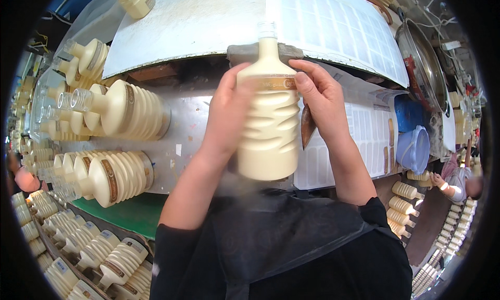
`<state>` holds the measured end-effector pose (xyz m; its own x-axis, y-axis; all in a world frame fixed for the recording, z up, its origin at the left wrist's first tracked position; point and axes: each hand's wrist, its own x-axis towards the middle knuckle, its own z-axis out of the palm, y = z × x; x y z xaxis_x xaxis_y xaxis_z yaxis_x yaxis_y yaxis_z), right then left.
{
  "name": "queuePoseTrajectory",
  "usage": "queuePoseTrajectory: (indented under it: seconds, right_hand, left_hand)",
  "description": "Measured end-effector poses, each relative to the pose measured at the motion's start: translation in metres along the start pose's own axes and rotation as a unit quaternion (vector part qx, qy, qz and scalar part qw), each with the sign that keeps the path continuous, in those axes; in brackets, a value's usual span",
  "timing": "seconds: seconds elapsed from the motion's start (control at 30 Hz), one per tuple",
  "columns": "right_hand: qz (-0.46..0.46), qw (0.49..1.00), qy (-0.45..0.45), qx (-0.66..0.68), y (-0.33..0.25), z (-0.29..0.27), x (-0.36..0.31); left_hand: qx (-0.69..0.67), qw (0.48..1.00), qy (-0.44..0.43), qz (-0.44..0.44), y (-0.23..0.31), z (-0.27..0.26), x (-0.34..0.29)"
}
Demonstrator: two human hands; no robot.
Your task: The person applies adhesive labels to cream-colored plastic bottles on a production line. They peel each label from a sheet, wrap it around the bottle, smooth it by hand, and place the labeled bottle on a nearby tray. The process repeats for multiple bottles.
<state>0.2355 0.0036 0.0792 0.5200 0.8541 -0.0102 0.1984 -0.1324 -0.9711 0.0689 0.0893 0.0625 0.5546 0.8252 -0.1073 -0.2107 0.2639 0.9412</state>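
Observation:
A cream, rippled plastic bottle with a clear threaded neck is between my hands, its neck pointing away from me across a grey padded block. A brown and gold label band runs across its shoulder. My left hand, partly blurred, is against the bottle's left side, fingers at the shoulder. My right hand has its thumb by the label's right end and its index finger stretched toward the shoulder. A brown, flat, pointed piece sticks out below that thumb, held in the curled hand.
Groups of similar bottles lie on the metal tabletop at left. Printed label sheets lie at right, near a blue bucket and metal pan. A white board spans the back. More bottles fill racks below; other people work at both sides.

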Motion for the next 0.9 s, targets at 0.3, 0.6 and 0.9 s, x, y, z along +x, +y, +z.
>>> queuePoseTrajectory:
  seconds: [0.3,0.6,0.9]
  right_hand:
    - [0.026,0.995,-0.011,-0.096,-0.014,0.006,0.006]
    - [0.049,0.998,-0.038,-0.002,-0.011,-0.004,-0.001]
    - [0.059,0.997,-0.039,0.018,-0.008,-0.002,-0.004]
  left_hand:
    - [-0.054,0.998,-0.030,-0.002,-0.012,-0.012,0.007]
    - [0.010,0.995,-0.090,-0.048,-0.004,-0.012,-0.020]
    - [0.137,0.990,-0.026,0.003,0.004,0.004,-0.021]
